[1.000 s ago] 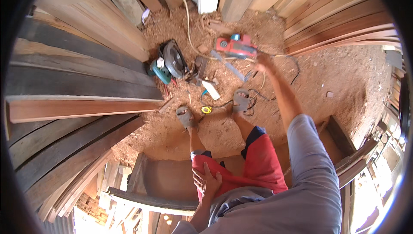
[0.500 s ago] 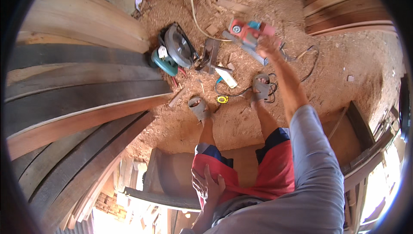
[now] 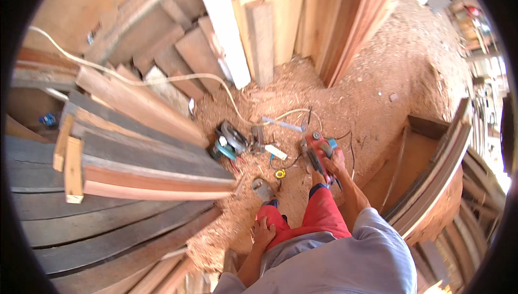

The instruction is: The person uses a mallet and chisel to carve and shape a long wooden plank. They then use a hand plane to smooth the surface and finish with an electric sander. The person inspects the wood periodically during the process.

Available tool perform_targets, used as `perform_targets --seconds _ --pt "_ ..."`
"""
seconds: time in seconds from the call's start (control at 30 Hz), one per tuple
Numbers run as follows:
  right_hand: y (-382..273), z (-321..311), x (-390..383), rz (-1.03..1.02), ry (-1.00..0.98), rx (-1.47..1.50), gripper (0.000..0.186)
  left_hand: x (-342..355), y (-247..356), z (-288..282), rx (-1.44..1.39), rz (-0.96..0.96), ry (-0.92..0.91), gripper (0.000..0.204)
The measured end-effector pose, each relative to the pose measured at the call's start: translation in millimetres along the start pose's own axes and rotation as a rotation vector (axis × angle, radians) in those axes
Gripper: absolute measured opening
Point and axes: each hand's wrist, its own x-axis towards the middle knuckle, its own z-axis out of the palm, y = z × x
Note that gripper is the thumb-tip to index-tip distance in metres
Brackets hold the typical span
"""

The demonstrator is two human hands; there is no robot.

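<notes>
The left hand [image 3: 263,234] lies nearest the camera, fingers spread and resting flat on the left thigh of the red shorts [image 3: 318,219]; it holds nothing.

The right hand [image 3: 334,163] is extended forward and down, fingers wrapped round the handle of a red electric planer [image 3: 317,152]. The tool sits just above the right knee, and the view does not settle whether it touches the sawdust-covered ground [image 3: 410,72]. Its long axis runs from lower right to upper left, nose pointing away from the body and toward the other tools. The right hand is therefore the only hand on it; the left is well apart, behind and to the left.

Just left of the planer, on the ground: a small yellow tape measure [image 3: 280,173], the person's left shoe [image 3: 262,190], and a flat white block [image 3: 275,151].

Further left and slightly beyond lies a teal circular saw [image 3: 229,140], blade guard upward. A pale power cable [image 3: 162,78] runs from this group up and left over the stacked planks [image 3: 135,159].

Beyond, boards [image 3: 259,29] stand leaning on end.
</notes>
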Motion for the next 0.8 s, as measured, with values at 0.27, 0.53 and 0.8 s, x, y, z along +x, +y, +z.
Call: perform_targets --seconds 0.27,0.53,0.8 --pt "-61 -130 -223 0.221 0.089 1.206 0.012 4 -39 -129 0.458 0.366 -0.492 0.049" --pt "-36 -103 -360 0.356 0.294 1.05 0.016 25 -46 -149 0.753 0.391 -0.384 0.047" --pt "-17 -119 -507 0.285 0.516 1.267 0.032 19 65 -76 0.898 0.672 -0.386 0.052"
